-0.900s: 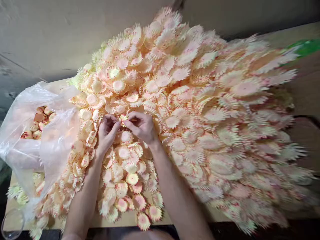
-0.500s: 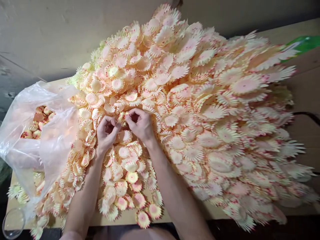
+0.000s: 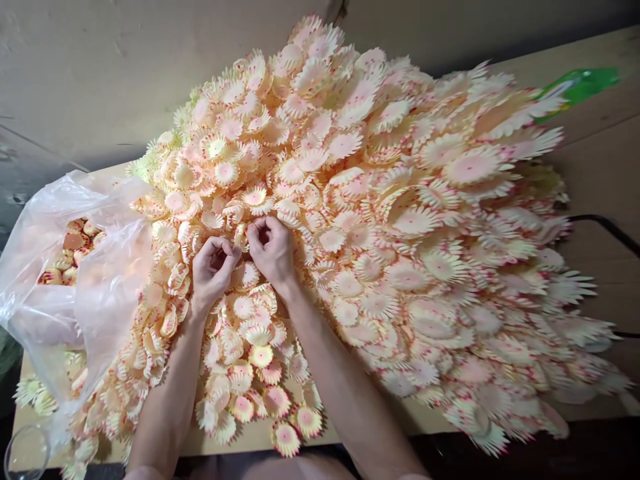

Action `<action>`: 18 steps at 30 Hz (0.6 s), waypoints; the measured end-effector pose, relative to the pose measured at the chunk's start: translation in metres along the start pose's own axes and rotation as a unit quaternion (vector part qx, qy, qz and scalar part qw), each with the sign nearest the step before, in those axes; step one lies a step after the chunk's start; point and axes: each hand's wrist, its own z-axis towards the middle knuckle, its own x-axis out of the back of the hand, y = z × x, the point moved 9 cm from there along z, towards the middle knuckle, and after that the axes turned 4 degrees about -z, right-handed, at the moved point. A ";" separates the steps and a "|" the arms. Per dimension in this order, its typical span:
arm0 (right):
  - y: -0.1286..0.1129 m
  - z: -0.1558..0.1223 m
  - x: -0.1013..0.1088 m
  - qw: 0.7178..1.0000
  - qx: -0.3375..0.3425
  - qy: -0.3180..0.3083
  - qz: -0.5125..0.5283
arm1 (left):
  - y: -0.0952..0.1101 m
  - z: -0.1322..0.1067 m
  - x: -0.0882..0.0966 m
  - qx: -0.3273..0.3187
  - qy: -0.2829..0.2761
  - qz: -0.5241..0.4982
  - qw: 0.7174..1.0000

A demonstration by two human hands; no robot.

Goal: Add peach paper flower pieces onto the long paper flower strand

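Note:
A huge heap of cream-and-pink fringed flower pieces covers most of the table. My left hand and my right hand meet over the heap's left part. Between their fingertips they pinch one small flower piece. Both hands have curled fingers, and both forearms reach up from the bottom edge across loose flower pieces.
A clear plastic bag holding darker flower pieces lies at the left. The wooden table edge shows at the bottom. A glass rim sits at the bottom left corner. A green object lies at the far right, a black cable below it.
Both hands have shifted slightly up and left over the heap, still pinching the small flower piece. The view has tilted a little.

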 end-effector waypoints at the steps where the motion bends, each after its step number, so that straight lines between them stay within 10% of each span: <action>1: 0.001 0.000 0.000 1.000 -0.002 0.002 0.001 | -0.001 0.000 0.000 0.000 -0.002 0.001 1.000; 18: 0.005 -0.001 0.002 0.998 -0.032 0.040 -0.045 | 0.001 0.000 0.000 -0.008 -0.002 0.048 0.999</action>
